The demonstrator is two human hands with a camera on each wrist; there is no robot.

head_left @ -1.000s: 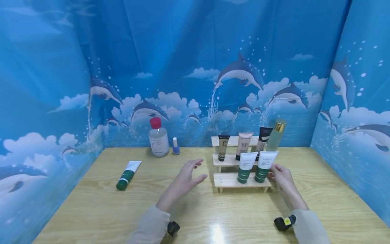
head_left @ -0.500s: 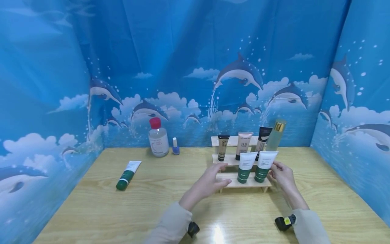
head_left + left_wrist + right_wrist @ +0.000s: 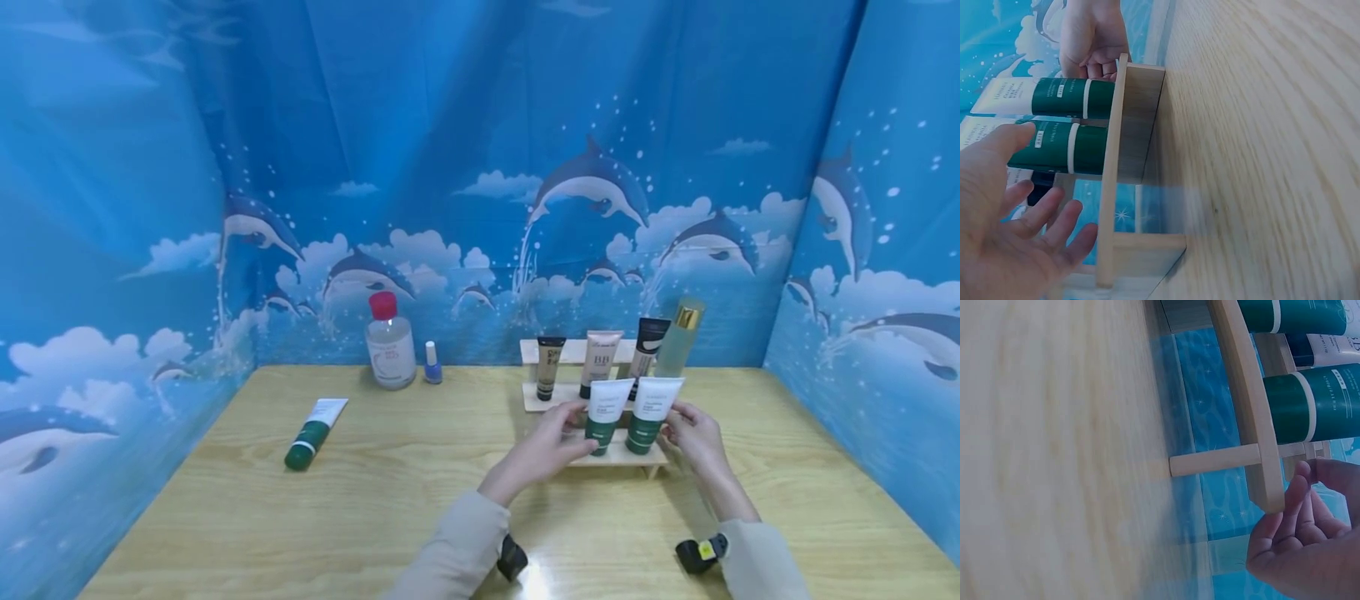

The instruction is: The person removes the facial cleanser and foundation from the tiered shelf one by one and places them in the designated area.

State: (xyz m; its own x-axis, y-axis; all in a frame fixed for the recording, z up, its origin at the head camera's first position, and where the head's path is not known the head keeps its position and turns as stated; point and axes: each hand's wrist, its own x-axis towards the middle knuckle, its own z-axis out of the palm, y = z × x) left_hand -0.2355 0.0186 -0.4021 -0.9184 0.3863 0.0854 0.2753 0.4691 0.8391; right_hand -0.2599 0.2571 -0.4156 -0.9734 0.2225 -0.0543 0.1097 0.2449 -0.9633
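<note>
Two white-and-green squeeze tubes stand cap-down on the lowest step of a small wooden display rack [image 3: 626, 457]. My left hand [image 3: 543, 450] is at the left squeeze tube [image 3: 607, 408], thumb across its front. In the left wrist view, the other fingers of that hand spread loosely beside the tube, not closed round it. My right hand [image 3: 697, 437] stays beside the right squeeze tube [image 3: 652, 417]. In the right wrist view, its fingers are loosely curled by the end of the step, thumb near the index finger, with nothing visible between them; contact with the rack is unclear.
On the rack's middle step stand a gold tube [image 3: 549, 368], a pink BB tube [image 3: 600, 364] and a black-topped tube [image 3: 647, 354]. A gold-capped bottle [image 3: 678, 342] is behind. Farther left are a red-capped bottle [image 3: 392, 350], nail polish [image 3: 432, 364] and a lying green-white tube [image 3: 315, 433].
My left hand has moved right across the table to the left squeeze tube on the rack. My right hand has hardly moved, and the tubes stand where they were.
</note>
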